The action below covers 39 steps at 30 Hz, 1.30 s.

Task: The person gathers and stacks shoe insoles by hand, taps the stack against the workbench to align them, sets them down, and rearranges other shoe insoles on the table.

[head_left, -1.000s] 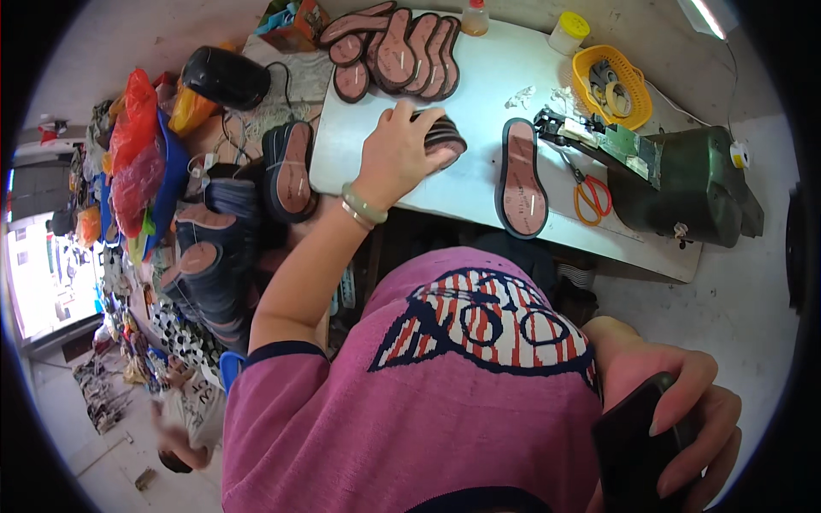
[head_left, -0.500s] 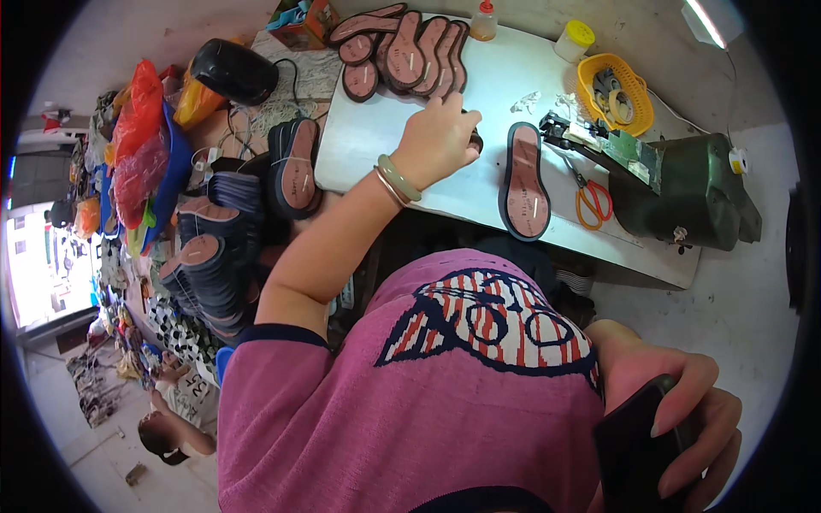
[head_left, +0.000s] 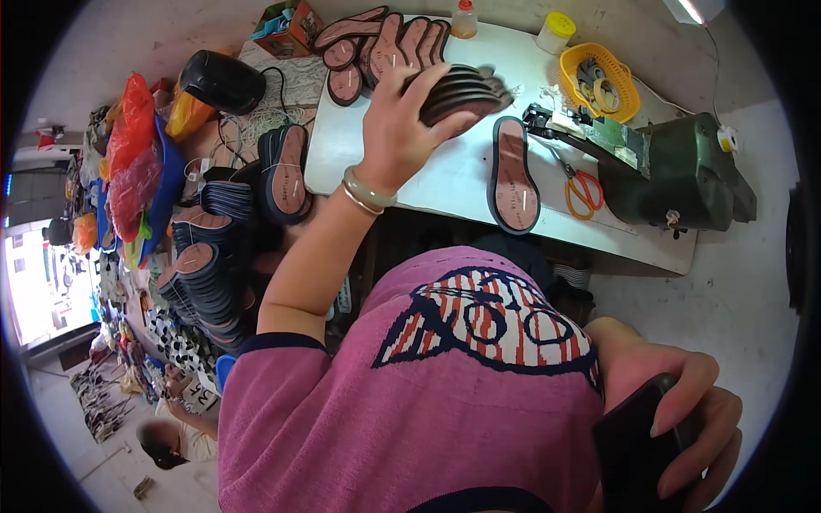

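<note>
My left hand (head_left: pixel 400 128), with a green bangle at the wrist, grips a stack of dark-edged shoe soles (head_left: pixel 466 98) above the white table. The stack is tilted, its layered edges turned up, and its far end is blurred. To its right a single pink sole with a dark rim (head_left: pixel 516 175) lies flat on the table. Just beyond the hand, several more pink soles (head_left: pixel 386 50) overlap at the back left. At the lower right, my right hand (head_left: pixel 701 410) is closed around a flat black object (head_left: pixel 637 440), whose kind I cannot make out.
A green sewing machine (head_left: pixel 676 171) stands at the table's right, beside orange-handled scissors (head_left: pixel 584 193) and a yellow basket (head_left: pixel 631 90). A yellow-lidded jar (head_left: pixel 556 34) stands behind. Tied sole bundles (head_left: pixel 287 175) are left of the table. Another person (head_left: pixel 167 436) is at far left.
My left hand has moved left and turned, and the sole stack it holds has come up into view off the table. My right hand stays in place. The view has shifted slightly.
</note>
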Each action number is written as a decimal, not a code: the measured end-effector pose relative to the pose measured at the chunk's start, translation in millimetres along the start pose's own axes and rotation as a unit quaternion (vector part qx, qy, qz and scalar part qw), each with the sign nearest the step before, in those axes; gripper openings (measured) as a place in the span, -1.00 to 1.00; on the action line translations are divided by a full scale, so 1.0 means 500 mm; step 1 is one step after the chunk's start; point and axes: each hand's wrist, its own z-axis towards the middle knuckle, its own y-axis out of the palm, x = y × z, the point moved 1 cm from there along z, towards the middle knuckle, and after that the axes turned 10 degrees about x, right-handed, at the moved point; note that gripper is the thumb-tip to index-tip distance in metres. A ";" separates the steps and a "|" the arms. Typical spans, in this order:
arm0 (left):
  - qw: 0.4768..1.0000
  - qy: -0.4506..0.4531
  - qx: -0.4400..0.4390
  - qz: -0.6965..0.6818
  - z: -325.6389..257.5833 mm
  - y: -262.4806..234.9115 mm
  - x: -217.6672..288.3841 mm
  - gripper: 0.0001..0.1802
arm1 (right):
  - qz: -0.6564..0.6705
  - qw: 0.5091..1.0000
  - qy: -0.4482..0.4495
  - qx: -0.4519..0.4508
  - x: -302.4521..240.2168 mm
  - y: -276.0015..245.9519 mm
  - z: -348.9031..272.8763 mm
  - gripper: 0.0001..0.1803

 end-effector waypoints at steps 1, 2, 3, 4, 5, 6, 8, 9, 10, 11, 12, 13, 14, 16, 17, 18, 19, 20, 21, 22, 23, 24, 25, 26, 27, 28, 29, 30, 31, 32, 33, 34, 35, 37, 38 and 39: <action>1.000 -0.001 0.002 0.004 -0.028 -0.009 -0.013 -0.39 | 0.003 1.000 0.002 -0.001 0.008 -0.003 0.002 -0.38; 0.999 -0.041 -0.001 0.013 -0.082 -0.017 -0.039 -0.38 | 0.010 1.000 0.004 -0.002 -0.043 -0.012 0.001 -0.38; 0.997 -0.077 -0.007 0.015 -0.125 -0.018 -0.060 -0.37 | 0.009 1.000 0.004 -0.004 -0.062 -0.015 0.002 -0.38; 0.997 -0.075 -0.006 0.015 -0.166 -0.022 -0.081 -0.37 | 0.009 1.000 0.003 -0.005 -0.058 -0.013 0.000 -0.38; 0.990 -0.104 -0.079 0.055 -0.204 -0.027 -0.097 -0.39 | 0.008 1.000 0.004 -0.005 -0.056 -0.013 0.001 -0.38; 0.975 -0.132 -0.152 0.095 -0.215 -0.032 -0.100 -0.41 | 0.009 1.000 0.006 -0.006 -0.027 -0.012 0.002 -0.38; 0.974 -0.124 -0.162 0.100 -0.202 -0.033 -0.093 -0.42 | 0.008 1.000 0.010 -0.006 0.001 -0.005 0.000 -0.39; 0.973 -0.115 -0.173 0.104 -0.183 -0.034 -0.084 -0.42 | 0.006 1.000 0.011 -0.007 0.015 -0.008 0.001 -0.39; 0.971 -0.106 -0.184 0.108 -0.162 -0.036 -0.075 -0.43 | 0.005 1.000 0.012 -0.007 -0.002 -0.012 0.001 -0.39; 0.971 -0.107 -0.183 0.108 -0.126 -0.043 -0.065 -0.43 | 0.005 1.000 0.013 -0.008 0.042 -0.003 0.003 -0.39; 0.970 -0.087 -0.201 0.109 -0.088 -0.056 -0.059 -0.45 | 0.008 1.000 0.016 -0.010 0.004 -0.006 -0.002 -0.40; 0.967 -0.062 -0.223 0.105 -0.048 -0.062 -0.044 -0.48 | 0.003 1.000 0.016 -0.010 0.065 -0.007 0.000 -0.40; 0.964 -0.037 -0.245 0.100 -0.024 -0.063 -0.034 -0.50 | -0.002 1.000 0.016 -0.010 0.053 -0.012 0.002 -0.40; 0.957 -0.022 -0.267 0.107 -0.010 -0.063 -0.024 -0.52 | 0.002 1.000 0.020 -0.009 0.007 -0.010 0.006 -0.40; 0.951 -0.003 -0.291 0.109 -0.005 -0.055 -0.019 -0.55 | 0.002 1.000 0.020 -0.009 0.005 -0.017 -0.002 -0.40; 0.943 0.020 -0.315 0.109 -0.001 -0.041 -0.012 -0.57 | -0.002 1.000 0.017 -0.008 -0.008 -0.019 -0.002 -0.41; 0.942 0.020 -0.315 0.109 -0.013 -0.029 -0.008 -0.57 | -0.002 1.000 0.018 -0.009 -0.034 -0.015 -0.003 -0.41; 0.940 0.017 -0.320 0.119 -0.038 -0.013 -0.010 -0.57 | -0.003 1.000 0.019 -0.009 -0.052 -0.016 -0.002 -0.41; 0.937 0.017 -0.325 0.126 -0.056 0.008 -0.011 -0.56 | -0.008 1.000 0.017 -0.010 -0.025 -0.023 0.000 -0.41; 0.934 0.018 -0.331 0.133 -0.070 0.025 -0.014 -0.56 | -0.013 1.000 0.015 -0.011 -0.051 -0.014 -0.003 -0.41; 0.934 0.020 -0.332 0.131 -0.068 0.036 -0.010 -0.56 | -0.017 1.000 0.015 -0.012 -0.010 -0.012 -0.001 -0.41; 0.934 0.024 -0.334 0.123 -0.065 0.046 -0.005 -0.59 | -0.020 1.000 0.014 -0.013 -0.047 -0.014 0.000 -0.42; 0.934 0.028 -0.337 0.116 -0.061 0.054 -0.002 -0.62 | -0.023 1.000 0.014 -0.013 -0.046 -0.017 0.001 -0.42; 0.934 0.032 -0.340 0.109 -0.056 0.057 0.000 -0.65 | -0.025 1.000 0.014 -0.013 -0.025 -0.015 0.002 -0.42; 0.933 0.034 -0.340 0.108 -0.047 0.056 -0.001 -0.65 | -0.027 0.999 0.013 -0.013 -0.025 -0.015 0.003 -0.42; 0.930 0.042 -0.351 0.103 -0.033 0.052 0.001 -0.66 | -0.028 0.999 0.013 -0.014 -0.041 -0.018 0.006 -0.42; 0.926 0.050 -0.362 0.097 -0.018 0.048 0.003 -0.67 | -0.030 0.999 0.014 -0.015 -0.044 -0.018 0.010 -0.43; 0.921 0.058 -0.373 0.092 -0.006 0.047 0.006 -0.68 | -0.031 0.999 0.014 -0.015 -0.024 -0.026 0.005 -0.43; 0.921 0.058 -0.373 0.093 0.002 0.045 0.010 -0.68 | -0.030 0.999 0.015 -0.016 -0.031 -0.021 0.003 -0.43; 0.916 0.084 -0.381 0.090 0.008 0.045 0.016 -0.68 | -0.030 0.999 0.015 -0.016 -0.037 -0.024 0.003 -0.43; 0.911 0.111 -0.388 0.086 0.013 0.049 0.021 -0.68 | -0.030 0.999 0.016 -0.016 -0.029 -0.016 0.000 -0.43; 0.904 0.138 -0.396 0.081 0.015 0.055 0.025 -0.68 | -0.031 0.999 0.016 -0.016 -0.029 -0.016 -0.001 -0.43; 0.904 0.139 -0.396 0.081 -0.013 0.078 0.007 -0.68 | -0.031 0.999 0.015 -0.015 -0.029 -0.016 -0.002 -0.43; 0.852 0.155 -0.483 0.131 -0.099 0.121 -0.045 -0.74 | -0.022 0.999 0.032 -0.017 -0.005 -0.010 0.003 -0.44; 0.851 0.157 -0.484 0.129 -0.105 0.138 -0.046 -0.74 | -0.029 0.999 0.038 -0.016 0.015 -0.022 0.007 -0.44; 0.859 0.153 -0.471 0.127 -0.112 0.146 -0.041 -0.75 | -0.034 0.998 0.045 -0.014 0.016 -0.014 0.002 -0.44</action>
